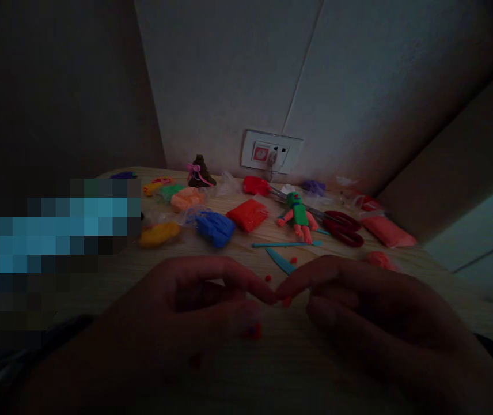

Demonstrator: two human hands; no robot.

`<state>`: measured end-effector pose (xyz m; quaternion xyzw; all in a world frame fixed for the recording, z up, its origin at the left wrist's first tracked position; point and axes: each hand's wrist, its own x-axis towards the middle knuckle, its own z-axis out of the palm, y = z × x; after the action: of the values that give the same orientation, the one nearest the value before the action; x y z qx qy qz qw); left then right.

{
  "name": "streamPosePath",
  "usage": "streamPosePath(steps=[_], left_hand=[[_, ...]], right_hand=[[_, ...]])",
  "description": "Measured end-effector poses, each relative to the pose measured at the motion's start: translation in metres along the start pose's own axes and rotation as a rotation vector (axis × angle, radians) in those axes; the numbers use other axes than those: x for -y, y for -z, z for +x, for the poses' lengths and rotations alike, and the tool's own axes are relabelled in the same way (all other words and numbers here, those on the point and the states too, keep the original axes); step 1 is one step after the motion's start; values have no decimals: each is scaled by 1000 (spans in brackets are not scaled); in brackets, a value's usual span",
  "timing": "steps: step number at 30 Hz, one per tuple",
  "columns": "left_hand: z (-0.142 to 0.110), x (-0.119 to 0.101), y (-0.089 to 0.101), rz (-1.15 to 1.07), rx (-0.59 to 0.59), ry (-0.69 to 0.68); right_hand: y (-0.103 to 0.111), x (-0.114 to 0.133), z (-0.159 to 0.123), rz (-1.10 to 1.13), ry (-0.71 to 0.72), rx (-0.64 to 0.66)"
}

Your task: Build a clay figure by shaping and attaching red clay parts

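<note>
My left hand (194,311) and my right hand (371,323) are curled low in the view, over the near part of the table. Their index fingertips press together; anything between them is too small or too dark to make out. Both thumbs stand apart from the index fingers. A small red and blue clay piece (254,331) shows just under my left thumb; whether it is touched is unclear. An orange-red bit of clay (287,301) lies by my right index fingertip. Beyond the fingers are a tiny red clay ball (268,278) and a teal clay knife (279,260).
On the wooden table (229,259) lie a green-clothed clay figure (300,213), red-handled scissors (344,227), a teal stick (287,245), and blue (215,227), red (249,214) and yellow (160,234) clay packs. A brown clay boot (201,173) stands near the wall socket (271,151).
</note>
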<state>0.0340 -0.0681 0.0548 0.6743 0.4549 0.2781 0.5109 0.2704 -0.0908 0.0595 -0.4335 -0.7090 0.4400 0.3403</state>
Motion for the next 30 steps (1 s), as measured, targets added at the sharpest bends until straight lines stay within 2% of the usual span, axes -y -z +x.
streamPosePath(steps=[3,5,8,12,18,22,30], left_hand=[[-3,-1,-2,-68,-42,87],[-6,3,-5,-31,-97,-30],[-10,18,-8,153,-138,-268],[-13,32,-9,380,-110,-388],[-8,22,-6,398,-78,-366],[-5,21,-4,321,-102,-373],[-7,19,-5,384,-52,-355]], right_hand=[[-5,-4,2,136,-47,16],[-7,-7,2,143,-86,24],[-8,-9,3,94,-88,35],[-6,-5,4,131,-35,36],[-2,-5,5,130,-91,61],[-2,-13,5,192,-65,69],[-1,-16,7,127,-37,45]])
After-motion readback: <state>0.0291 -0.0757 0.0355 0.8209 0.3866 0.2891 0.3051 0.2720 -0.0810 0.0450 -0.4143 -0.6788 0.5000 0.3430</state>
